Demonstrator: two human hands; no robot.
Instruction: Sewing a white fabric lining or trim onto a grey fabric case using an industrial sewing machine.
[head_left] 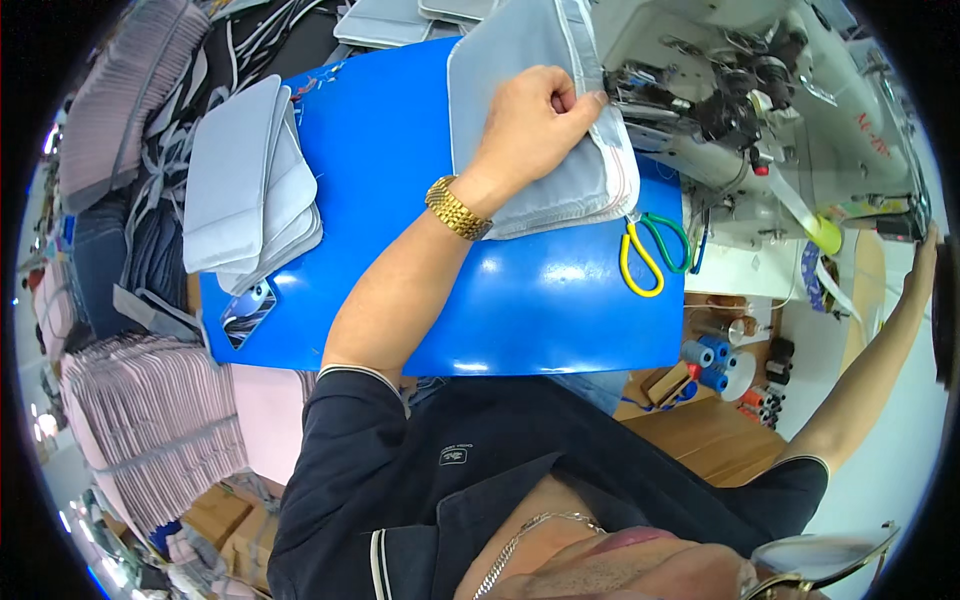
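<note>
Grey fabric piece (520,110): flat quilted-looking panel with stitched edge and pale trim along its right side, lying on the blue table top (420,200), right edge fed up against the sewing machine (740,90) needle area. Left hand (530,120) sits on top of it, fingers curled and pinching the right edge near the presser foot, gold watch on the wrist. Right hand (925,265) is far off at the right rim, arm stretched out, touching something dark there; can't tell what.
</note>
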